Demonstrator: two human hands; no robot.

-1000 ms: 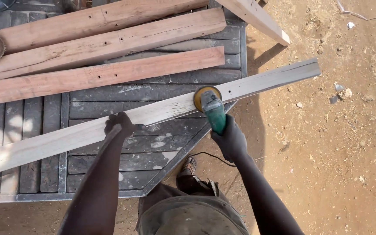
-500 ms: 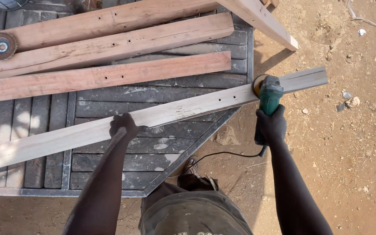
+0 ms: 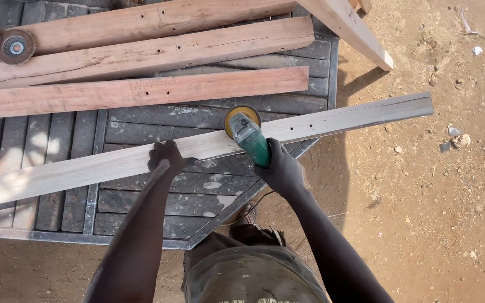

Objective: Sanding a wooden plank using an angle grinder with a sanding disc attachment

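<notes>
A long pale wooden plank (image 3: pixel 332 121) lies slanted across a dark slatted table (image 3: pixel 197 185), its right end jutting out over sandy ground. My left hand (image 3: pixel 165 157) presses down on the plank near its middle. My right hand (image 3: pixel 281 167) grips the green body of an angle grinder (image 3: pixel 249 136). The grinder's round sanding disc (image 3: pixel 242 115) rests on the plank's far edge, just right of my left hand.
Three reddish wooden beams (image 3: pixel 141 92) lie along the back of the table. Two worn sanding discs (image 3: pixel 15 46) sit at the far left. Another pale beam (image 3: pixel 349 28) leans off the top right corner. A black cord (image 3: pixel 248 206) runs under the table edge.
The grinder in my right hand moved left along the plank, from near its right end back toward my left hand. My left hand stayed pressed on the plank.
</notes>
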